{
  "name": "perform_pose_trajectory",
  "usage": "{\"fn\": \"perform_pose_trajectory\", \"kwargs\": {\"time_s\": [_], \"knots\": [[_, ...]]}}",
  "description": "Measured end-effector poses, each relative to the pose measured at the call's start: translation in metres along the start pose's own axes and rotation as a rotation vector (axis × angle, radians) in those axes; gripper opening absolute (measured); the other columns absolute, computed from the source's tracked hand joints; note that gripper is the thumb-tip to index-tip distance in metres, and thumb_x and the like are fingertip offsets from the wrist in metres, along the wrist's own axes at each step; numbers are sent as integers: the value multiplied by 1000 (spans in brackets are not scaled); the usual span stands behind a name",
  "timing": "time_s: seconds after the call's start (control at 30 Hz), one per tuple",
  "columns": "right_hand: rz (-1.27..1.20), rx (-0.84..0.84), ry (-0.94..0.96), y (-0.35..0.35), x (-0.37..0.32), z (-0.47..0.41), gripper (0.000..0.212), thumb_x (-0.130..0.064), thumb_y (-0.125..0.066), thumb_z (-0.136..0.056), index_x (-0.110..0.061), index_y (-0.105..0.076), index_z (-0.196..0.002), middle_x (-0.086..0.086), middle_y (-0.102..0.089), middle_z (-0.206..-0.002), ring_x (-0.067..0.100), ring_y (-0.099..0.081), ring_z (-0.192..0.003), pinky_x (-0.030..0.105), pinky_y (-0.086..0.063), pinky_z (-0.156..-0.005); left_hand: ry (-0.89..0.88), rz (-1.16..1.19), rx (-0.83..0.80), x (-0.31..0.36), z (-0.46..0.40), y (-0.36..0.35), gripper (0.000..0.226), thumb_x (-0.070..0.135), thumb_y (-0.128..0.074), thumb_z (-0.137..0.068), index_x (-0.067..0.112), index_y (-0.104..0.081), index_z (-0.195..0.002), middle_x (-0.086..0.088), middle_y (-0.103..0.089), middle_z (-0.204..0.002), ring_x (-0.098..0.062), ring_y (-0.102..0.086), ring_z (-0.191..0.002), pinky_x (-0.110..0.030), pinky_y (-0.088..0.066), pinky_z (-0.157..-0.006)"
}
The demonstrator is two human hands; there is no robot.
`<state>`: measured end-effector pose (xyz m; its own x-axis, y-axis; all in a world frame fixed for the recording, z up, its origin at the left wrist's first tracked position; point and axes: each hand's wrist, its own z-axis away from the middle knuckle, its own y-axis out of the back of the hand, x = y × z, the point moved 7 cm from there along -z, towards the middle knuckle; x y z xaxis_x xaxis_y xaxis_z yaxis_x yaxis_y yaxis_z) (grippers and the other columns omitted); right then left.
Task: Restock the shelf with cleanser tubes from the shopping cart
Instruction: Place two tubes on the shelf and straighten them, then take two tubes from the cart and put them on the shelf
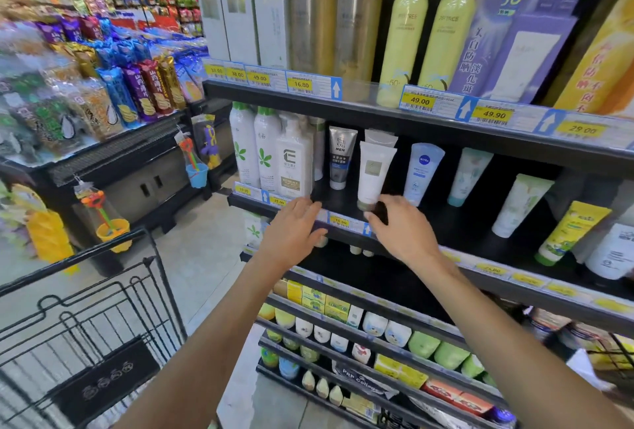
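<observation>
Right hand (401,228) at the foot of a white cleanser tube (374,173), fingertips curled around its dark cap; grip apparently clamped on the cap, though blur hides the exact contact. Tube upright on its cap at the front of the middle shelf (442,222), leaning slightly back against a second white tube (380,137) just behind. Left hand (293,233) beside it, grip apart and holding nothing, fingers straight and spread, resting at the shelf's front edge over the price strip, near a yellow tag reading 25.00 (278,201).

Left of the held tube, a grey tube marked MEN (340,157), also cap down. Further left, a white pump bottle (294,162) and 2 white spray cans with green leaf prints (255,150). To the right, a blue-and-white NIVEA tube (422,173), then 2 pale tubes (468,176) tilted back, and a yellow-and-green tube (571,231) near the right edge.

Above, on the top shelf, 2 yellow spray cans (425,30), white boxes (240,15) and price tags showing 49.00 and 49.90. Below, rows of small bottles and boxes, blurred.

Shopping cart (85,318) at lower left, black wire basket; contents not distinguishable. Snack bags (137,89) heaped on a display across the aisle.
</observation>
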<state>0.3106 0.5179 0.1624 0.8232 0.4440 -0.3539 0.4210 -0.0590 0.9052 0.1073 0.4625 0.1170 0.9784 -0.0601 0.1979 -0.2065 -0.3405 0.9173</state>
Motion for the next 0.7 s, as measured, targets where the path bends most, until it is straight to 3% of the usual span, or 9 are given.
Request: {"fn": "perform_pose_trajectory", "kwargs": {"time_s": [0.27, 0.57, 0.7], "knots": [[-47, -189, 279, -46, -76, 85, 58, -48, -52, -103, -17, -45, -151, 4, -48, -152, 24, -46, -139, 40, -41, -109, 370, -69, -83, -33, 158, 34, 61, 50, -44, -106, 13, -38, -154, -10, -45, -152, -29, -37, -143, -43, -35, -115], [-148, -453, 474, -146, -174, 194, 55, -41, -57, -102, -15, -48, -149, 7, -47, -154, 27, -43, -142, 38, -39, -107, 771, -105, -276, -88, 391, 37, 61, 49, -44, -106, 9, -40, -152, -15, -47, -149, -36, -43, -137, -47, -40, -112], [-150, -602, 533, -197, -213, 231, 57, -43, -56, -102, -15, -46, -151, 7, -48, -152, 27, -53, -133, 40, -42, -110, 904, -77, -326, -113, 468, 23, 64, 51, -44, -105, 10, -37, -154, -15, -45, -153, -36, -43, -139, -48, -39, -115]]}}
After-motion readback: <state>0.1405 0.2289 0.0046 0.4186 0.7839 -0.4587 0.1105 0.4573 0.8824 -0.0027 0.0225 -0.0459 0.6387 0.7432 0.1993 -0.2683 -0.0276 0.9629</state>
